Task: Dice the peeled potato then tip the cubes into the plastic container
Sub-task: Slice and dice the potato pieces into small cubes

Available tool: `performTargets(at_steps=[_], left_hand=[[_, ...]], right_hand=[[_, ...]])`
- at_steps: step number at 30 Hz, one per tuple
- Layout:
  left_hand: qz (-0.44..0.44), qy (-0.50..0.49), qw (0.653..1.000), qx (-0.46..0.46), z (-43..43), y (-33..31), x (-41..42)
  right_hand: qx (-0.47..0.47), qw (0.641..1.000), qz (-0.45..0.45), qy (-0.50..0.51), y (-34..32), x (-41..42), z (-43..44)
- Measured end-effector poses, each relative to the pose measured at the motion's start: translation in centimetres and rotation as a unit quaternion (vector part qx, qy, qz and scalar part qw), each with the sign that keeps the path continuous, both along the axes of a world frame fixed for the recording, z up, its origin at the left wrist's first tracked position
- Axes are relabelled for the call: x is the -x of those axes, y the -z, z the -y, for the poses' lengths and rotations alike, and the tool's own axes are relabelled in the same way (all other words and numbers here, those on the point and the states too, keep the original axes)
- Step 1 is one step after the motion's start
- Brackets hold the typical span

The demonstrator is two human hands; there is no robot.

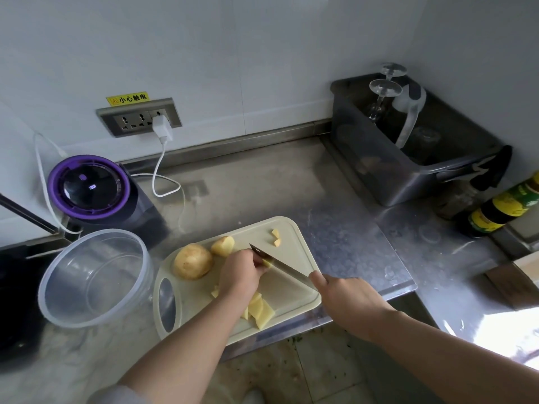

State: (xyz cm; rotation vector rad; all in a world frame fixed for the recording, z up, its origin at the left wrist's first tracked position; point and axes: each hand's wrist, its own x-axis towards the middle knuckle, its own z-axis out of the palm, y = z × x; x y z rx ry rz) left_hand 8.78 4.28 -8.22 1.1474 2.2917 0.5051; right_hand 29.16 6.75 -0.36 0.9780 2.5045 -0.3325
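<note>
From my remote seat, the steel counter (335,199) fills most of the head view, running along the wall and round the right-hand corner. A grey tub (379,170) sits in that corner with 2 stemmed glasses standing upside down in it. The clear plastic container (58,313) stands at the left, just beside the cutting board's handle end, and I see nothing in it. The pale cutting board (291,290) lies at an angle at the counter's front edge. Behind the container is a dark appliance (90,188) with a purple ring on its lid, and a white charger (161,128) is plugged into the wall socket above it.

My right hand (347,301) grips the knife (285,268), its fingers curled round the hidden handle and 1 fingertip reaching forward to the heel of the blade. The blade slants across the board, tip pointing away. My left hand (240,275) has its fingers bunched and curled down, pinning the held piece (267,263) of potato against the board right at the blade.

The whole potato (193,260) rests on the board's left part, touching a smaller potato chunk (223,245) behind it. Cut slices (261,312) lie piled near the board's front edge, partly under my left wrist. 2 small cubes (276,238) sit near the far edge, well apart from the rest
</note>
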Motion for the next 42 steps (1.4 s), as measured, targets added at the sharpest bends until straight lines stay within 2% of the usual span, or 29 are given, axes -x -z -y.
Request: performTargets(at_steps=[10,19,24,32,35,38,42], left_hand=[[0.006,0.004,1.000,-0.002,0.0,0.0,0.0],[0.018,0.003,1.000,-0.004,-0.2,0.1,0.0],[0.036,-0.005,0.999,-0.008,0.2,0.2,0.2],[0.039,0.000,0.999,-0.023,0.1,-0.5,0.4],[0.036,0.053,0.998,-0.009,-0.3,-0.7,0.9],[-0.009,0.141,0.990,0.024,-0.9,-0.8,1.3],[-0.017,0.150,0.988,0.039,-1.9,-0.7,1.2]], right_hand=[[0.009,1.000,-0.004,0.004,0.1,0.1,0.0],[0.057,0.998,0.024,-0.017,-0.1,0.6,-1.4],[0.018,0.999,0.024,-0.022,0.1,1.0,-1.1],[-0.017,0.999,-0.009,0.035,0.3,-1.4,-2.3],[-0.014,0.997,-0.035,0.067,0.2,-1.7,-2.7],[-0.008,0.991,-0.064,0.120,0.3,-1.8,-3.1],[-0.009,0.981,-0.092,0.170,0.0,-1.9,-3.4]])
